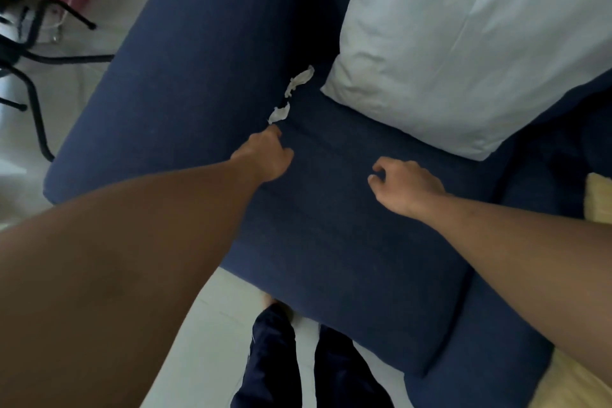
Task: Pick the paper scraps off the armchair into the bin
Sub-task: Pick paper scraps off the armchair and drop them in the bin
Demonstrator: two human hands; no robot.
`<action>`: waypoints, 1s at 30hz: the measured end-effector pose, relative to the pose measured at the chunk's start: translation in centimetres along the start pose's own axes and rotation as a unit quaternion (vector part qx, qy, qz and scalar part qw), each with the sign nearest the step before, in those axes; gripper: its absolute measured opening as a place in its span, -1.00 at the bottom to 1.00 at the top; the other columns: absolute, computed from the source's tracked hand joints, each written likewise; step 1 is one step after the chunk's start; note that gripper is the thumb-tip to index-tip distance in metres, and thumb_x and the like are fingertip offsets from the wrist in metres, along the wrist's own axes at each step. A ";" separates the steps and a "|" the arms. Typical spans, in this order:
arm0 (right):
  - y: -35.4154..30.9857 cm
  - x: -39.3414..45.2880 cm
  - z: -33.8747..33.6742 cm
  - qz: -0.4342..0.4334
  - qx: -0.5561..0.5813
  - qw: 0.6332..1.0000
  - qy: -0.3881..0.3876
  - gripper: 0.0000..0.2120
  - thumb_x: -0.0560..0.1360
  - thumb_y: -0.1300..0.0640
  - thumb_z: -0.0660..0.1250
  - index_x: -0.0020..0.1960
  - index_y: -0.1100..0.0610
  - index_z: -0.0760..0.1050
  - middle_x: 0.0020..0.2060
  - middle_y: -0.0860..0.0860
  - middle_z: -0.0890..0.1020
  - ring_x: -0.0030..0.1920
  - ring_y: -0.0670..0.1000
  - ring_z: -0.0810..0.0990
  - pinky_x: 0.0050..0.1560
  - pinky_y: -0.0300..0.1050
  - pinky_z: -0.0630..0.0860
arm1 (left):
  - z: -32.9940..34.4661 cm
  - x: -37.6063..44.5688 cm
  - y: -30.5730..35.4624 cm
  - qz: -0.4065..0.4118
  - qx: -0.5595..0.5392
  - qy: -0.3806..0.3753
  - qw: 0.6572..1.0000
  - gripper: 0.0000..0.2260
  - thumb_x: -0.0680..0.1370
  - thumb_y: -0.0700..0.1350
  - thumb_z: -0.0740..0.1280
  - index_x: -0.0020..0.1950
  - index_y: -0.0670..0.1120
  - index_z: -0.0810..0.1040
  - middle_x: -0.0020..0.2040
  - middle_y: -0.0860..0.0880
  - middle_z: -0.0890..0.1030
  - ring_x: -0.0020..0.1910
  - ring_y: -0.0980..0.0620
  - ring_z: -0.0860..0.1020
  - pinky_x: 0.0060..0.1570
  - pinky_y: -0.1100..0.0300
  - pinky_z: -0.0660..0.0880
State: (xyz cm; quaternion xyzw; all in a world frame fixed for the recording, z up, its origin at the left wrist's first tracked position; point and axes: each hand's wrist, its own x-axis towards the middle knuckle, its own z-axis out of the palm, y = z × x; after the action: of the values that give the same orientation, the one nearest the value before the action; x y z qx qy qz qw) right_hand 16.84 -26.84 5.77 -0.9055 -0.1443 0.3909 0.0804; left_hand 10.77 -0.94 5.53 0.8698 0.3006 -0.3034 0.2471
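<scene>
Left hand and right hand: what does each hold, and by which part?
The left hand reaches to the lower end of the nearer paper scrap, not visibly gripping it. The right hand holds nothing.

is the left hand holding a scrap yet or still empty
Seemingly empty: the left hand reaches with fingertips just short of the nearer paper scrap, which lies in the armchair crease.

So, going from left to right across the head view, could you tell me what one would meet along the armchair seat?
Black chair legs on the floor → the blue armrest → the left hand → the paper scraps → the right hand → the white pillow.
</scene>
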 end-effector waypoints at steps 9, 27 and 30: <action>-2.3 3.5 0.0 -0.036 0.036 0.998 0.029 -0.67 0.68 -0.17 0.15 0.37 -0.11 0.48 0.16 -0.04 0.62 0.04 0.07 0.56 -0.04 0.00 0.52 | 0.7 6.5 1.7 -0.001 0.009 0.026 1.000 -0.39 0.64 0.00 0.24 0.65 -0.04 0.11 0.44 -0.18 0.43 0.21 -0.18 0.54 0.10 -0.06 0.56; -12.9 13.7 -0.2 -0.106 0.068 0.983 0.133 -0.77 0.69 0.07 0.21 0.21 0.14 0.57 0.01 0.08 0.65 -0.05 0.06 0.59 -0.08 0.00 0.61 | 3.6 9.4 -2.9 0.041 0.005 0.096 0.994 -0.69 0.71 0.08 0.12 0.20 -0.13 0.48 0.01 -0.12 0.63 -0.18 -0.06 0.56 -0.29 0.08 0.49; -14.2 16.1 -1.0 -0.107 0.051 0.982 0.145 -0.82 0.66 0.13 0.20 0.18 0.18 0.51 -0.04 0.14 0.63 -0.04 0.14 0.62 -0.14 -0.02 0.55 | 4.4 7.5 -3.8 0.058 -0.017 0.110 0.992 -0.76 0.68 0.04 0.19 0.14 -0.11 0.50 -0.07 -0.06 0.62 -0.21 -0.05 0.57 -0.32 0.11 0.49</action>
State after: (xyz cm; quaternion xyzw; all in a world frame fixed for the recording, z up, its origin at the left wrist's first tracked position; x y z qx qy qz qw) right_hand 25.31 -8.20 -0.89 -0.9264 -0.2074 0.2518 0.1878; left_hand 11.32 1.77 -3.52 0.9095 0.2799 -0.1856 0.2448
